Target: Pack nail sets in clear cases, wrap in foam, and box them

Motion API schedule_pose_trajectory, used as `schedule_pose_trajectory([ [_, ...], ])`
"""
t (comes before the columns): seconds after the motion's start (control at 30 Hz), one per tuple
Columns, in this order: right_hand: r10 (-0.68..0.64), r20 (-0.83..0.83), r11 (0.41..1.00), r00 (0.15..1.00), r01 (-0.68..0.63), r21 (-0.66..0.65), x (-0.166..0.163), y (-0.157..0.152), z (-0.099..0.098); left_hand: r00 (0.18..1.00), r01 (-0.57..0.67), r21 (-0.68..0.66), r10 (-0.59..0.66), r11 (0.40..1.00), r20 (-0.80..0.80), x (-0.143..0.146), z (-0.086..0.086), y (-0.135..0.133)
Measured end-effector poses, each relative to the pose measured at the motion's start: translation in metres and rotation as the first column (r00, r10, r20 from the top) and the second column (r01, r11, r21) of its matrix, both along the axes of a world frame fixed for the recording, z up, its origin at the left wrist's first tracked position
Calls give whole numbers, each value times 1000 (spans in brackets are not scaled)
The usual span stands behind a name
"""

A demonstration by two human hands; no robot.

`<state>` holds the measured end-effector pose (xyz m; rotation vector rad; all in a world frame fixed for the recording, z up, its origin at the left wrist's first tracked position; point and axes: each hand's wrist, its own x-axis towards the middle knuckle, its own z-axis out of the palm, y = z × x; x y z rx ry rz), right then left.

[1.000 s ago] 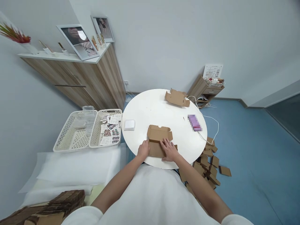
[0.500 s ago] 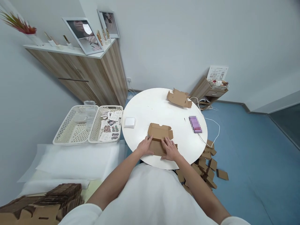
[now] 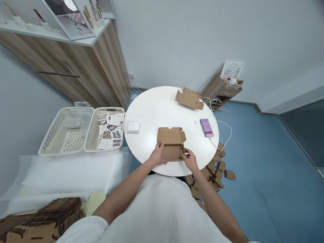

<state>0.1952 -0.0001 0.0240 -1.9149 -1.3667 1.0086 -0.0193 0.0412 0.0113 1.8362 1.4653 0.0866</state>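
Observation:
A small brown cardboard box point(image 3: 172, 152) lies on the round white table point(image 3: 152, 111) in front of me. Its lid point(image 3: 170, 135) is folded back, pointing away from me, with side flaps spread. My left hand point(image 3: 157, 155) grips the box's left wall, thumb toward the near edge and fingers at the hinge corner. At the right wall, my right hand point(image 3: 190, 159) pinches the cardboard between thumb and fingers. The tray part of the box has raised sides and shows bare cardboard inside.
Another unfolded box point(image 3: 190, 98) lies at the table's back right, near a pixelated purple item point(image 3: 207, 128). A white stack point(image 3: 133, 127) sits at left. Baskets point(image 3: 87, 138) hold cards and clear containers. Folded boxes point(image 3: 216, 173) lie on the floor; flat cardboard point(image 3: 50, 216) is piled lower left.
The box's near part has gone from flat to having raised side walls. My right hand has moved from pressing its middle to pinching the right wall. The view has shifted.

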Motion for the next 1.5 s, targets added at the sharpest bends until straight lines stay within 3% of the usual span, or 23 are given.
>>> schedule_pose_trajectory([
  [0.2, 43, 94, 996, 995, -36, -79, -5, 4, 0, 999, -23, -9, 23, 1000, 24, 6, -1, -1],
  [0.47, -24, 167, 993, 986, 43, -113, 6, 14, -11, 999, -35, -29, 35, 999, 22, 12, -3, -3],
  [0.73, 170, 291, 976, 942, -119, -184, 16, 31, -3, 998, -68, -24, 67, 997, -20, 22, -1, -2],
  [0.9, 197, 245, 959, 949, -135, -248, 26, 38, -7, 995, -100, -41, 99, 994, -28, 29, 1, -4],
  [1.23, 253, 179, 947, 951, -205, -249, 52, 58, -16, 989, -144, -56, 141, 988, -48, 37, 4, -1],
  [1.5, 321, 293, 944, 901, -278, -179, 44, 61, -24, 987, -154, -50, 152, 987, -57, 51, 1, -1],
])
